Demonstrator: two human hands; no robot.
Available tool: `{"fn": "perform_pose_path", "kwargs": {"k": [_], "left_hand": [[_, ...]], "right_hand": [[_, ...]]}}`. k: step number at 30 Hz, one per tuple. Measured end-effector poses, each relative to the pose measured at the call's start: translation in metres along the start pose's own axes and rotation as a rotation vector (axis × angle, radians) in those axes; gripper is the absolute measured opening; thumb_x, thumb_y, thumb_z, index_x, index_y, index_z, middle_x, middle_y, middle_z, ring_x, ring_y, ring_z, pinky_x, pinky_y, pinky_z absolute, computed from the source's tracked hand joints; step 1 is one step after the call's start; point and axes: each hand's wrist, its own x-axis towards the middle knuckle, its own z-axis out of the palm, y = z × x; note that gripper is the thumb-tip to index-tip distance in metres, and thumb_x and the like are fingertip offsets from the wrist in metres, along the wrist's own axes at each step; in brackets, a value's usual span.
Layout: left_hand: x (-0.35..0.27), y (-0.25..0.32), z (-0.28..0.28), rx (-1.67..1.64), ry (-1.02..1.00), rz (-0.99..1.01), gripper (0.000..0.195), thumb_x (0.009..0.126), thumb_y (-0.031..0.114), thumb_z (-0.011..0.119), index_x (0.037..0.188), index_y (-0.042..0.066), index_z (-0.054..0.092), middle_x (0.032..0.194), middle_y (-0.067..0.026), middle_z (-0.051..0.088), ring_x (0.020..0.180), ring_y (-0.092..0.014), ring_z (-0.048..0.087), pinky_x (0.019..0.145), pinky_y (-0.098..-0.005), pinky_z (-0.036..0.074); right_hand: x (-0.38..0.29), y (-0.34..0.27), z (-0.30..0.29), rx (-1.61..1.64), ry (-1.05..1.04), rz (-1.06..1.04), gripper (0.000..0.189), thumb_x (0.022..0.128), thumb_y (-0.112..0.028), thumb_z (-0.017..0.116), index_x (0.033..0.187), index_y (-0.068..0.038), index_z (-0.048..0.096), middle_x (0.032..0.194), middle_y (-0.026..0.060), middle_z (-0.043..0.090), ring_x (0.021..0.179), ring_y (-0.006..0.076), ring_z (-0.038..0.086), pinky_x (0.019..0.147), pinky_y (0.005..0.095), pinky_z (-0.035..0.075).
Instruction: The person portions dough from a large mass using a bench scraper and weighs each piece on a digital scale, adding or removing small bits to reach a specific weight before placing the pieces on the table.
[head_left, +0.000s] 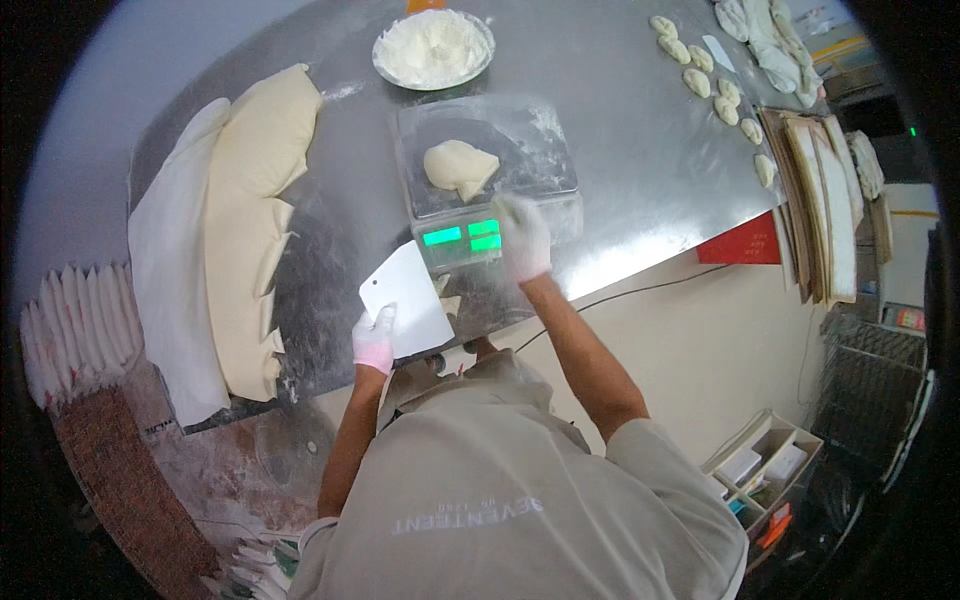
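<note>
My left hand (374, 339), in a white and pink glove, grips a white plastic dough scraper (409, 304) at the table's near edge. On the platform of a digital scale (525, 139) lies a lump of pale dough (459, 168). The scale's green displays are lit. My gloved right hand (523, 234) is over the scale's front, just below and right of the lump; its fingers are blurred and whether they hold anything cannot be told. Small dough scraps (450, 304) lie just right of the scraper. A long slab of dough (251, 225) with a ragged cut edge stretches along the left.
A bowl of flour (435, 49) stands behind the scale on the metal table (622, 150). White cloth (176, 247) lies beside the slab. Several small dough pieces (697, 82) sit at the far right, near stacked boards (817, 202). A divided box (769, 457) is lower right.
</note>
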Motion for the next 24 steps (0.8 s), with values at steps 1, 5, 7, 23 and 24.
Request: {"fn": "perform_pose_path", "kwargs": {"k": [1,5,7,23,24], "left_hand": [[0.002,0.005,0.000,-0.011,0.008,0.011,0.027,0.088,0.017,0.055,0.105,-0.003,0.060,0.096,-0.0059,0.063,0.086,-0.012,0.057,0.078,-0.0268,0.044],[0.001,0.027,0.000,0.064,0.004,0.001,0.026,0.087,0.016,0.056,0.105,-0.003,0.060,0.097,-0.0056,0.062,0.087,-0.012,0.056,0.079,-0.0264,0.044],[0.006,0.031,-0.007,0.103,0.038,0.031,0.026,0.087,0.015,0.056,0.105,-0.003,0.060,0.097,-0.0053,0.062,0.087,-0.012,0.056,0.080,-0.0261,0.044],[0.182,0.127,0.089,1.072,-0.309,0.359,0.029,0.084,0.023,0.051,0.102,0.002,0.062,0.096,-0.0140,0.063,0.089,-0.025,0.060,0.077,-0.0361,0.048],[0.174,0.117,0.120,1.202,-0.379,0.427,0.029,0.084,0.024,0.050,0.100,0.003,0.062,0.097,-0.0156,0.063,0.091,-0.028,0.060,0.079,-0.0381,0.047]], "right_hand": [[0.020,-0.001,0.001,-0.034,0.044,-0.075,0.015,0.081,-0.013,0.056,0.090,-0.002,0.058,0.088,0.0164,0.059,0.084,0.0306,0.056,0.074,0.0376,0.044],[0.059,0.002,0.014,-0.561,-0.099,-0.385,0.026,0.072,-0.004,0.054,0.098,-0.003,0.053,0.103,0.0179,0.055,0.097,0.0344,0.052,0.080,0.0416,0.043],[0.055,-0.006,0.002,-0.457,-0.220,-0.295,0.034,0.067,-0.001,0.052,0.102,-0.002,0.051,0.108,0.0180,0.053,0.102,0.0360,0.049,0.084,0.0430,0.042],[0.026,0.114,-0.096,0.585,-0.049,0.440,0.055,0.091,-0.027,0.047,0.135,0.002,0.032,0.134,0.0157,0.041,0.121,0.0229,0.042,0.100,0.0329,0.033],[0.033,0.076,-0.095,0.613,0.012,0.475,0.056,0.091,-0.029,0.048,0.135,0.001,0.032,0.132,0.0154,0.042,0.120,0.0224,0.043,0.098,0.0339,0.036]]}}
